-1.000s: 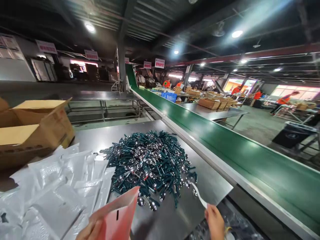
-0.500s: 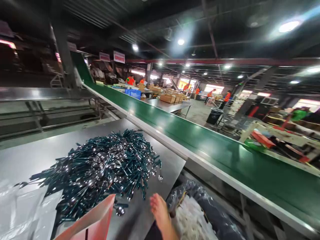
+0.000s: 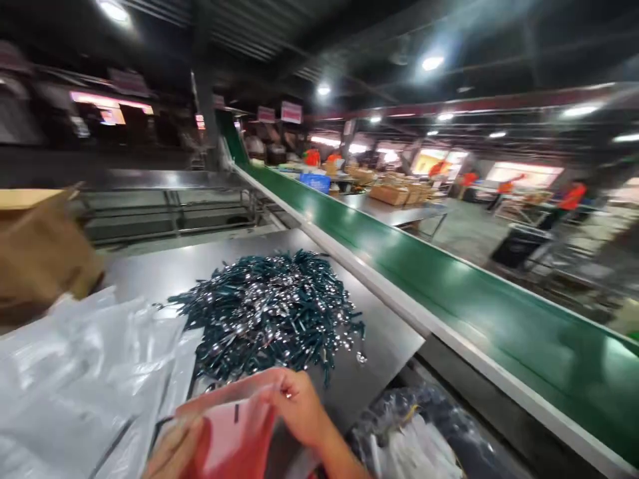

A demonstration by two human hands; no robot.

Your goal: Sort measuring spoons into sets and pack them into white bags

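Observation:
My left hand point(image 3: 172, 449) holds a pink pouch point(image 3: 227, 436) by its lower left side at the bottom of the view. My right hand point(image 3: 299, 406) pinches the pouch's top edge. Just beyond the pouch lies a big pile of spoons with dark green handles point(image 3: 269, 313) on a steel table point(image 3: 160, 269). The picture is blurred by head motion.
Clear plastic bags point(image 3: 74, 379) lie in a heap at the left, with a cardboard box point(image 3: 42, 253) behind them. A green conveyor belt point(image 3: 449, 286) runs along the right. A bin lined with a dark bag point(image 3: 424, 439) stands below the table's corner. People in orange work far off.
My right hand has come back from the bin at the right and taken hold of the pouch's top edge. The white strip it held a second ago is gone. The view swung right, then back.

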